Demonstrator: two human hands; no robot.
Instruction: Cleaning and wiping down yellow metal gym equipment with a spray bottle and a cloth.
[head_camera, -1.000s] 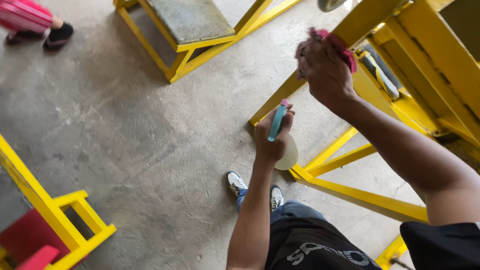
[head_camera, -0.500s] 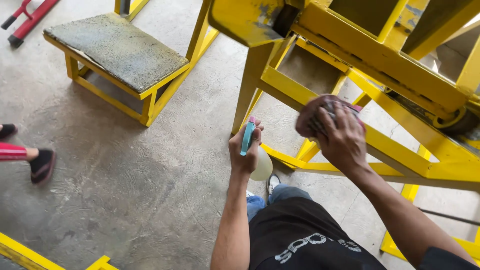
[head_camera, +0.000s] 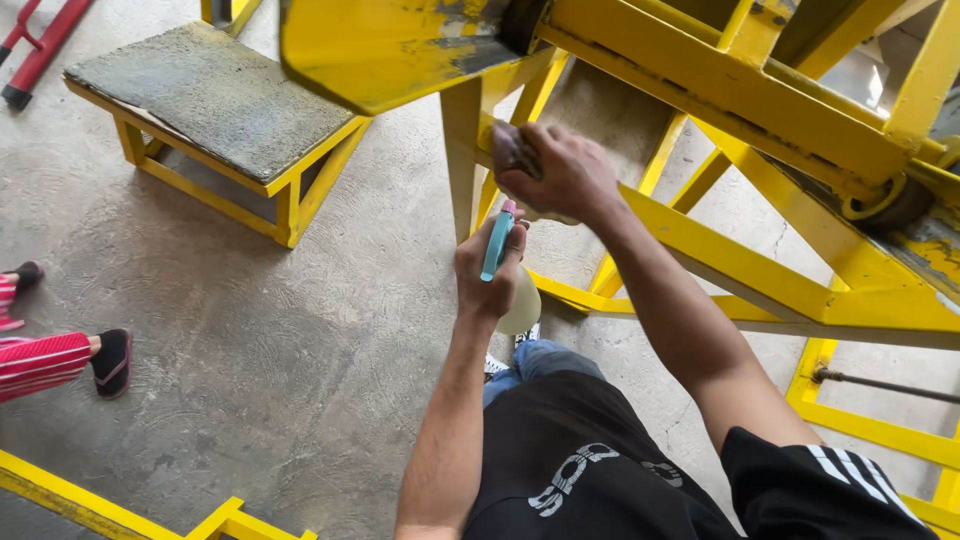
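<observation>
R hand (head_camera: 560, 172): fingers closed on a dark rag (head_camera: 512, 148), pressing it flat vs. a slanted bar of the yellow frame (head_camera: 720, 262), near where the bar meets an upright post.
L hand (head_camera: 490, 268): just below R hand, wrapped round the neck of a spray bottle (head_camera: 518, 300); teal trigger w/ pink tip points up toward the rag. Finger on trigger? We cannot tell.
Rag: mostly hidden under R palm, only dark edge shows at the fingertips.
Bottle: pale body hangs under L fist, above our shoes.
Above hands: big yellow plate (head_camera: 390, 45), paint scuffed, grey smears.
Left of hands: low yellow bench (head_camera: 215, 100) w/ grey gritty top, well apart.
Far left: another person's foot (head_camera: 108, 360) in dark slipper, striped pink trouser leg.
Progress (our judgement): wiping is under way on this one bar. We see no clear wet or clean patch, so done share not readable. Plate above looks grimy, prob. untouched.
</observation>
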